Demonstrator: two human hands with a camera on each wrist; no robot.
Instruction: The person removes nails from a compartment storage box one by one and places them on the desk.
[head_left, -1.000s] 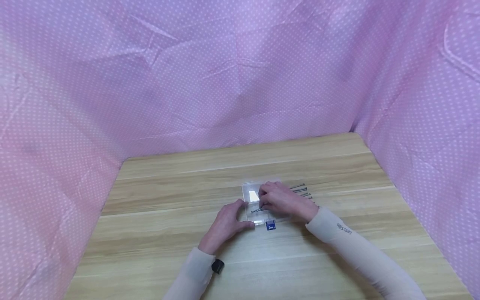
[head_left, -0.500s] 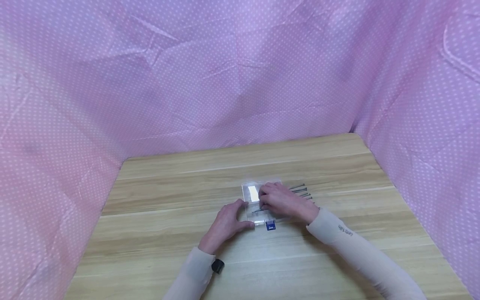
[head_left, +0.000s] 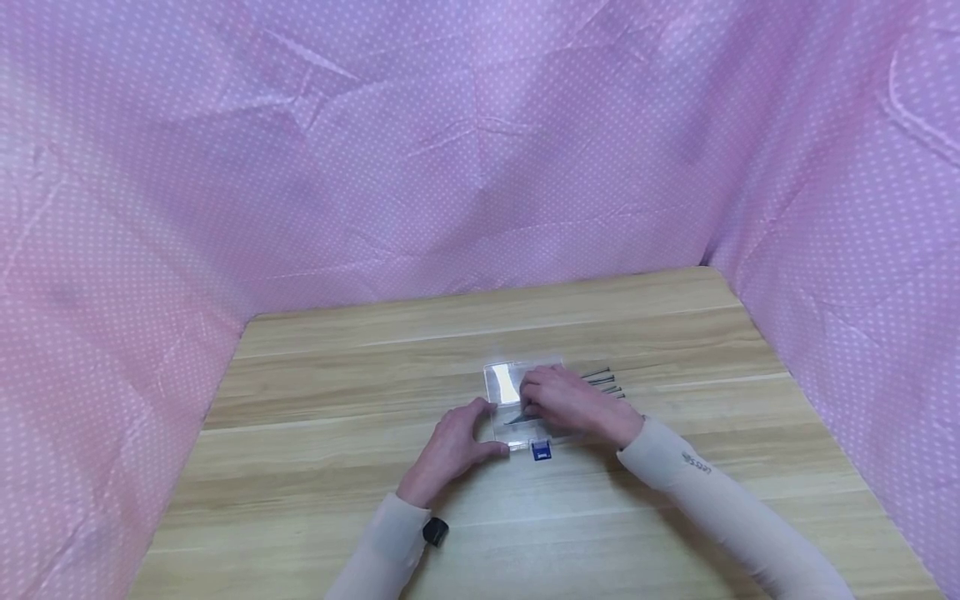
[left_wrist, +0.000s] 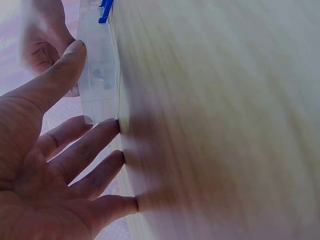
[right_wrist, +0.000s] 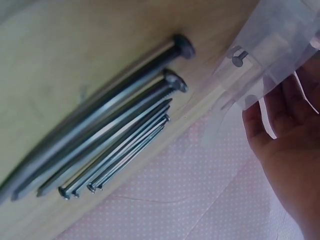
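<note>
A clear plastic box (head_left: 501,433) lies on the table with its clear lid (head_left: 504,383) folded back and a blue latch (head_left: 541,450) at its front. My left hand (head_left: 452,442) holds the box's left end, thumb (left_wrist: 75,57) at the front edge and fingertips against the side. Over the box, my right hand (head_left: 566,398) has curled fingers pinching a nail (head_left: 516,420); its thin end sticks out leftward below the fingertips. A nail head (right_wrist: 238,60) shows through the box wall in the right wrist view. The right fingertips are partly hidden.
Several loose nails (right_wrist: 110,112) of different thickness lie side by side on the wooden table (head_left: 337,467), right of the box. Pink dotted cloth (head_left: 375,167) hangs behind and at both sides of the table. A small black device (head_left: 435,532) sits at the left wrist.
My right hand has shifted slightly to the right, and the nail end below its fingers has moved a little with it. The left hand and the box have stayed in place.
</note>
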